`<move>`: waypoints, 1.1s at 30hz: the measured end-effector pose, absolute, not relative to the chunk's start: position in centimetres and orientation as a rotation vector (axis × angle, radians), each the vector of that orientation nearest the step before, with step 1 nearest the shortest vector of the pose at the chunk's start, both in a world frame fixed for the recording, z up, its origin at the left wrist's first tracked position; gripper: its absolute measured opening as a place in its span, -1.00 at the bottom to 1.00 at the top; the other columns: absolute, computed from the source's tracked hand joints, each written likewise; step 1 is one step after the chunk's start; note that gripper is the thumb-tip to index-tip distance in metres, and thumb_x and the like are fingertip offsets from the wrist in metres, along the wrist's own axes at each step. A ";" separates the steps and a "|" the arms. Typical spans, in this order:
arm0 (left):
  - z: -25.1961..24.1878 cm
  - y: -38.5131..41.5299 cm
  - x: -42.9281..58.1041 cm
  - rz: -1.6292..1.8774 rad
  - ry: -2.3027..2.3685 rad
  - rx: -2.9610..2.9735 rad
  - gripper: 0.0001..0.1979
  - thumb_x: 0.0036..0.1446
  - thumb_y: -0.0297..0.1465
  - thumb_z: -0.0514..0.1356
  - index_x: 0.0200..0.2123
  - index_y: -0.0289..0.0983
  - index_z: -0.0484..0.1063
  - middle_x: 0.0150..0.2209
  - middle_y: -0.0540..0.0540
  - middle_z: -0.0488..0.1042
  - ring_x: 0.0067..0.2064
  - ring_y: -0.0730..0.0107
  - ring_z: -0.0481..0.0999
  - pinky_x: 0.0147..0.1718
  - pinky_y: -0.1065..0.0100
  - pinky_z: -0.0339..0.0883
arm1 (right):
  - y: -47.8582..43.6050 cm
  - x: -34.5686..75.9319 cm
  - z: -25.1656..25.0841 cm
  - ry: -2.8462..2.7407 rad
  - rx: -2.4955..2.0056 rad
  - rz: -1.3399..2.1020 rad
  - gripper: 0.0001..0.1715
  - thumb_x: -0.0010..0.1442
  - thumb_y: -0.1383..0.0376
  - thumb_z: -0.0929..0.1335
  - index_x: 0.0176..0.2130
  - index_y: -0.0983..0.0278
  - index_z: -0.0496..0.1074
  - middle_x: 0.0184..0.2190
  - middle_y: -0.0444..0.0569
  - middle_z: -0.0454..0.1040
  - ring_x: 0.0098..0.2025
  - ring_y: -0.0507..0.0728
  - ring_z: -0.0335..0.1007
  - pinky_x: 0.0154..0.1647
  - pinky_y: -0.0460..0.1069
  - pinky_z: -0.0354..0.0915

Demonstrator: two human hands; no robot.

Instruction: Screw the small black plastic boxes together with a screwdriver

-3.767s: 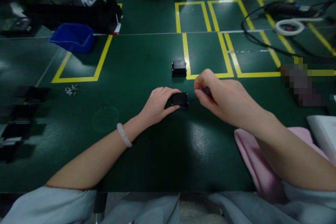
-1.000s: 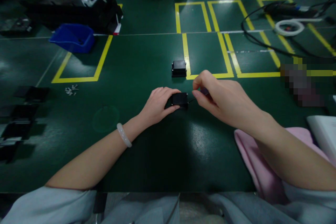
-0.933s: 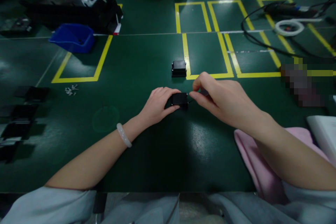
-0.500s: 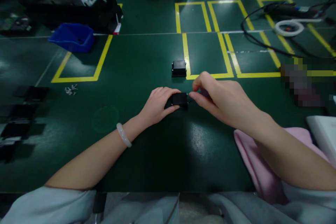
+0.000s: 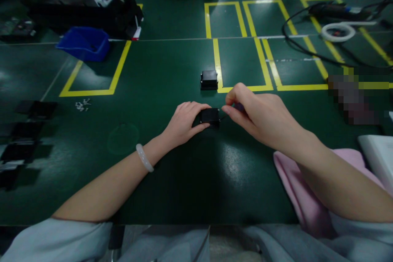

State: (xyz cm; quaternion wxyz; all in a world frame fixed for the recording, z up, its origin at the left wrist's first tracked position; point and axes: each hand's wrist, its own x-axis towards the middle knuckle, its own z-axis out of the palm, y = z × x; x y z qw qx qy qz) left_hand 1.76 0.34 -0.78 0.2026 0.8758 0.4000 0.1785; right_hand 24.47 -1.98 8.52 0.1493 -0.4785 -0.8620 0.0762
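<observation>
Head view, small black rectangular box (image 5: 210, 116), left fingers (image 5: 201, 127) gripping it, right fingers (image 5: 231, 111) pinching apparently a dark tool (image 5: 239, 107).

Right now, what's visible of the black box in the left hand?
Small, rectangular black box, plastic by its look, bright spots at its right end. Appears to rest on the green tabletop, left end gripped by the left hand. A dark thin-shafted tool in the right hand points at its right end; contact unclear.
</observation>
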 end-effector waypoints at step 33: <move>-1.0 0.5 1.7 0.507 1.111 2.459 -0.61 0.31 -0.22 0.17 0.12 -0.25 0.29 0.06 -0.17 0.46 0.10 0.12 0.41 0.15 0.08 0.17 | -2.0 24.7 8.1 -2.456 -1.330 0.246 -0.79 0.32 0.31 0.22 -0.04 0.30 0.24 -0.39 -0.10 0.48 -0.48 0.03 0.38 -0.49 -0.10 0.12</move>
